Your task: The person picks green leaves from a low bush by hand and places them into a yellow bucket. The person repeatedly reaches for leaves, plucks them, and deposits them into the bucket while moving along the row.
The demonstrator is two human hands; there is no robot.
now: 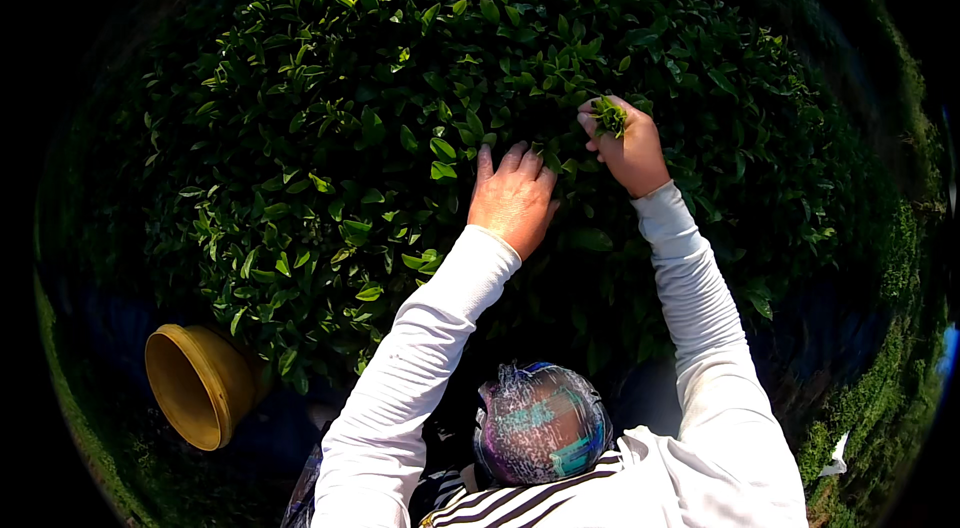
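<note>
A broad leafy bush, with lighter young shoots on its top, lies before me. My left hand rests palm down on the foliage near the middle, its fingers spread a little among the leaves and the fingertips partly hidden; I see nothing held in it. Up and to the right, my right hand is curled around a small bunch of picked green leaves, which sticks out at the thumb side. Its fingertips are at the bush's surface.
A yellow plastic bucket lies tilted at the lower left, its mouth facing outward. Patterned cloth shows below my arms. Grass and a white scrap are at the lower right.
</note>
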